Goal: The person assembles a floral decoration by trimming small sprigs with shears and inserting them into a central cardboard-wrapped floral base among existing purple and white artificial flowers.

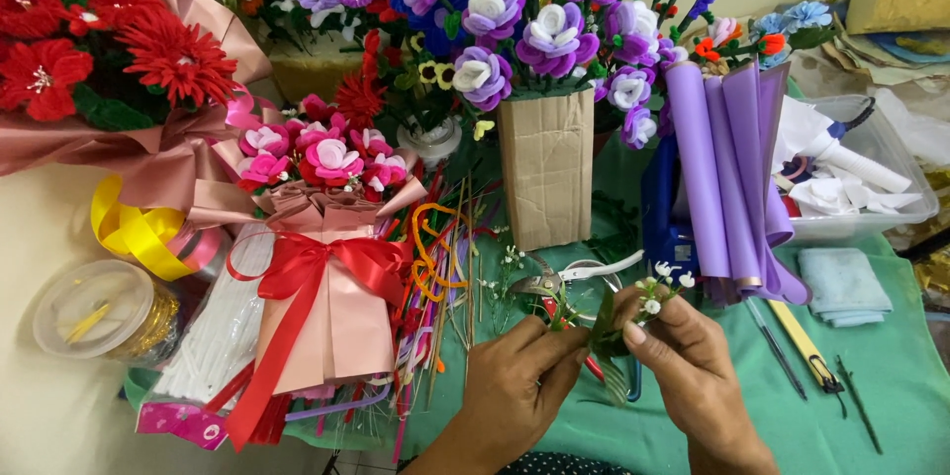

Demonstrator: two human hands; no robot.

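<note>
Left hand [520, 376] low on green-covered bench [891, 386], fingers pressed together, pinching green stem [594, 341] from left side. Stem sits between both grips, maybe with leaf wrapped, view not clear. Right hand [683, 351] just right of it, thumb and fingers closed on same stem, upper part. Small white flower sprig [661, 282] rises above right grip. Scissors [569, 277] lie just behind grips. Pink bouquet with red ribbon [322, 267] far left of grips; purple paper roll [722, 178] behind right grip.
</note>
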